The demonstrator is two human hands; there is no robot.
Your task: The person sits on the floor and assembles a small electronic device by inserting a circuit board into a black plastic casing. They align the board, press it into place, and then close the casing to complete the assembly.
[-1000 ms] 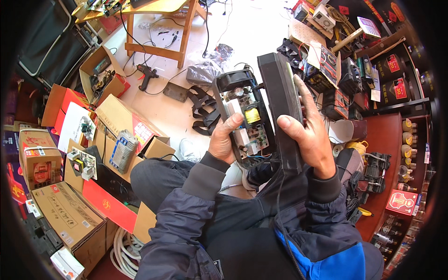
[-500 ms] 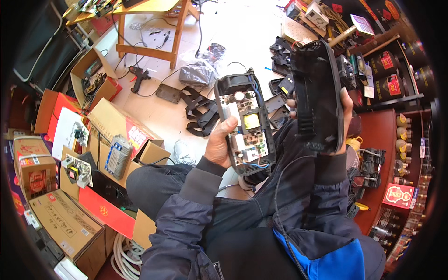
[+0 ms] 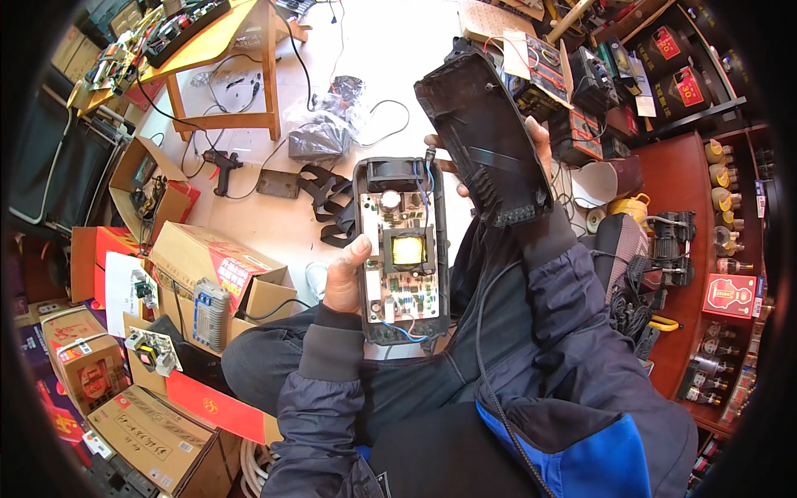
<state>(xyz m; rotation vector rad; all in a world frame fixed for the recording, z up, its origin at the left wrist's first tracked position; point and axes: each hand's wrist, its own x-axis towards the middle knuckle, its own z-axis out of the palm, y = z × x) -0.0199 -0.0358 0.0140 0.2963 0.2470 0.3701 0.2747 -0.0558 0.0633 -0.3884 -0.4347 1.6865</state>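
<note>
My left hand (image 3: 345,278) grips the left side of an opened black charger case (image 3: 443,282), thumb along its edge. Inside lies a circuit board (image 3: 419,300) with a yellow-wound transformer (image 3: 408,250), a round capacitor and blue wires; a fan (image 3: 393,170) sits at the far end. My right hand (image 3: 538,143) is closed round the black plastic cover (image 3: 475,124), held tilted with its hollow inner side showing. The cover is apart from the case, up and to its right. Some of my right fingers are hidden behind the cover.
Cardboard boxes (image 3: 149,432) crowd the left, with a loose circuit board (image 3: 154,350) on one. A glue gun (image 3: 222,170), black straps (image 3: 322,192) and a plastic-wrapped bundle (image 3: 322,141) lie on the floor ahead. A yellow-topped table (image 3: 217,31) stands far left; a red-brown shelf (image 3: 685,332) stands right.
The cover has swung from upright to tilted, its far end moving left and farther away. The case has turned straighter and shifted slightly left and nearer. The head view has shifted a little.
</note>
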